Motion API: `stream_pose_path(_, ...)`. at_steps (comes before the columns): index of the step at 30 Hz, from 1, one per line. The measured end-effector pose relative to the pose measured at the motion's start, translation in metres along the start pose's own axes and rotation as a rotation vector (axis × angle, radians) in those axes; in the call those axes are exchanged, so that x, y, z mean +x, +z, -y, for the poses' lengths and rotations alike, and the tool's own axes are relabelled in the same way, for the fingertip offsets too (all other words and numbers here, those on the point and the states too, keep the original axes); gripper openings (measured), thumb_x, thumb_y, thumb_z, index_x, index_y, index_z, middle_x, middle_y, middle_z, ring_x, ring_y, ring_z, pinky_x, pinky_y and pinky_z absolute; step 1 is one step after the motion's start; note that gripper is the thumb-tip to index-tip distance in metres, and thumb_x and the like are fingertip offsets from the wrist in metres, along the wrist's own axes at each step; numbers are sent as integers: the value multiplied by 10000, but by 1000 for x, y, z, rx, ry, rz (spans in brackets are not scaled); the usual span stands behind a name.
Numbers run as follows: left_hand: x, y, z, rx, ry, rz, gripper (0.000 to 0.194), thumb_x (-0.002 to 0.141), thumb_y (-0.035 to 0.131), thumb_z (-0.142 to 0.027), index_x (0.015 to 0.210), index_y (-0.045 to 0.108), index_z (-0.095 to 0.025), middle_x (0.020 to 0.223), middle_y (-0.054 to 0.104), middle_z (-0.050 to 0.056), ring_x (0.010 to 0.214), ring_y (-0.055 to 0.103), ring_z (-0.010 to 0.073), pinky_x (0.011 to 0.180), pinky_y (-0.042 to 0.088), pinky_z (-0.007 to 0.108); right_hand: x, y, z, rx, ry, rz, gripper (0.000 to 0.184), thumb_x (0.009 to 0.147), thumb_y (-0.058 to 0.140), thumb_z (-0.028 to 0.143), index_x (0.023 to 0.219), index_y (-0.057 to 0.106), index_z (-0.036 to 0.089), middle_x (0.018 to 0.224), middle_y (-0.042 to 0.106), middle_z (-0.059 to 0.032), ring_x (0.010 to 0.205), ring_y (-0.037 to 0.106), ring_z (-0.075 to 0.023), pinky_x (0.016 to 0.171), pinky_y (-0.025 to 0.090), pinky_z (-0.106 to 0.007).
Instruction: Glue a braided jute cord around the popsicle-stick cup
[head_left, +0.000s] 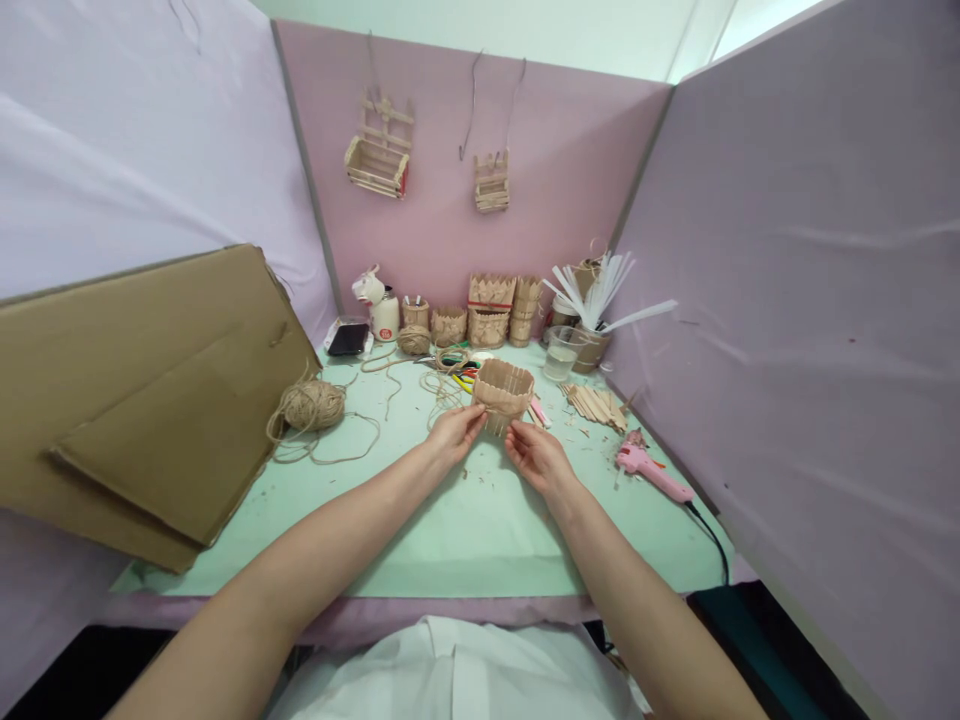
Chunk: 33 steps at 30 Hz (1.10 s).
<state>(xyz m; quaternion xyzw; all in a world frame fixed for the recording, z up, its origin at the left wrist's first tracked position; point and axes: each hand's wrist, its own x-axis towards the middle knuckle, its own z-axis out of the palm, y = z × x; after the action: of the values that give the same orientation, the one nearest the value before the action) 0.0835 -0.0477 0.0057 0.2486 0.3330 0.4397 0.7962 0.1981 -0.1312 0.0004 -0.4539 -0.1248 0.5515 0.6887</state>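
A small basket of upright wooden craft sticks (504, 378) stands in front of me above the green tabletop, with a twine band around its middle. My left hand (457, 433) is closed on its left front side, thumb and fingertips pinching the wall near the twine. By its lower right front corner is my right hand (534, 452), fingers curled and thumb against the fingertips. Whatever those fingertips pinch is too small to tell. Behind the basket lie loose twine (442, 388) and yellow-handled pliers (463, 383), partly hidden.
At left are a twine ball (313, 404) and a leaning cardboard sheet (165, 400). To the right lie loose craft sticks (596, 405), a pink glue gun (652, 472) with its cord, and a plastic cup (559, 360). Finished stick baskets (487, 328) line the back.
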Motion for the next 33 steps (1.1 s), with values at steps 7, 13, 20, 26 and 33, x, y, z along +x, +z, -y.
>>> stream_pose_path(7,-5,1,-27,13,-57,-53,107,731,630,-68,651,603,-134,512,592,-32,445,516,40,422,349,149,-1,-2,1,-21,2,8,188,666,744,177,709,561,173,587,602,42,446,514,-30,397,442,-108)
stream_pose_path(13,2,16,-69,-21,-22,66,92,741,583,-55,681,595,-123,634,647,22,591,600,74,547,442,168,1,-4,0,28,-16,16,203,666,731,189,719,536,176,558,549,54,427,463,-23,381,394,-106)
stream_pose_path(20,7,60,-106,59,287,341,119,759,596,-57,800,556,-161,689,642,-13,601,585,66,606,463,174,0,-3,3,58,-69,22,243,627,742,180,715,516,186,550,520,68,437,450,-27,380,378,-116)
stream_pose_path(26,-36,73,-147,-27,494,440,90,793,604,-122,869,618,-169,787,659,-2,748,636,72,702,504,160,-5,-1,3,33,-94,36,281,582,775,226,710,529,179,554,523,73,430,441,-21,379,355,-123)
stream_pose_path(33,-112,42,-170,-32,688,413,132,861,537,-245,876,660,-200,867,660,30,867,641,128,728,540,200,-9,1,5,31,-151,50,293,562,792,248,681,535,172,555,534,65,429,434,-23,394,367,-134)
